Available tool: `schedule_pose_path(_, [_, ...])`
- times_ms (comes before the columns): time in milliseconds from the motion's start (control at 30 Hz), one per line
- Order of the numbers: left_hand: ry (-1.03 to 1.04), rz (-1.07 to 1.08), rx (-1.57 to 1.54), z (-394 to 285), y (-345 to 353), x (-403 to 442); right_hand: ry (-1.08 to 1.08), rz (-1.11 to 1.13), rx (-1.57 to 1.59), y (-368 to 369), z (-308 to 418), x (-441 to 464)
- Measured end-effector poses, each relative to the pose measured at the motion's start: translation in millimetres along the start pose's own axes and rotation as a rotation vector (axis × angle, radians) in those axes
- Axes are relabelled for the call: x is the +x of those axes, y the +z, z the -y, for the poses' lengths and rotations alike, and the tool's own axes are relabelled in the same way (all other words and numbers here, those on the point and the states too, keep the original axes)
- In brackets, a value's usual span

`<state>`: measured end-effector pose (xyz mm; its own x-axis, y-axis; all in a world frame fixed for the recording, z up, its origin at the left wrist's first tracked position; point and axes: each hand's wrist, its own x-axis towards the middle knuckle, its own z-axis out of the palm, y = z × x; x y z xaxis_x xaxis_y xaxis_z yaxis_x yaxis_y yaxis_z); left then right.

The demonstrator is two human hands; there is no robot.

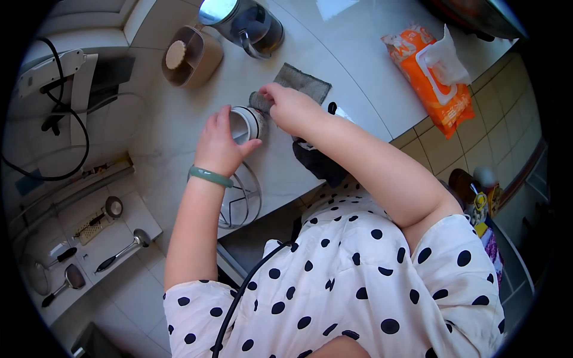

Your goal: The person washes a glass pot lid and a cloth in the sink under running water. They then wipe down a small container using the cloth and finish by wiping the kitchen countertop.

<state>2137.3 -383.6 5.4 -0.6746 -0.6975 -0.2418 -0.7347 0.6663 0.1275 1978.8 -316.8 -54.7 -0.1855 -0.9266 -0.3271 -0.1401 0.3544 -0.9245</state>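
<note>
A white cup (256, 121) with dark bands near its rim is tilted, its mouth toward my left hand. My left hand (222, 142), with a green bangle above it, grips the cup, fingers at one side of the rim and thumb at the other. At the cup's far side, my right hand (292, 108) is closed on a grey cloth (305, 82). One end of the cloth is bunched at my right fingertips, beside the cup; the rest spreads flat on the counter. A round metal wire rack (242, 200) stands just below my left wrist.
On the white counter (358, 77) stand a glass pot (262, 33) and a brown container (206, 56). An orange wipes pack (439, 83) lies at the right. A black cloth-like item (319, 162) sits at the counter edge. Ladles (140, 238) hang at left.
</note>
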Motion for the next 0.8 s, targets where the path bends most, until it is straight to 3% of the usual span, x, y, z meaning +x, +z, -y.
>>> schedule_pose_path(167, [0.128,0.018,0.022,5,-4,-8,-0.068,-0.099,0.208,-19,-12,-15])
schedule_pose_path(367, [0.128,0.095,-0.055,6,-10,0,-0.048,0.017,0.267,-12,-16,-34])
schedule_pose_path(600, [0.021,0.134,-0.123,3,-21,2,0.226,0.163,0.379,12,-16,-32])
schedule_pose_path(800, [-0.017,0.041,-0.363,28,-15,-5,0.383,0.162,0.810,21,-4,-33])
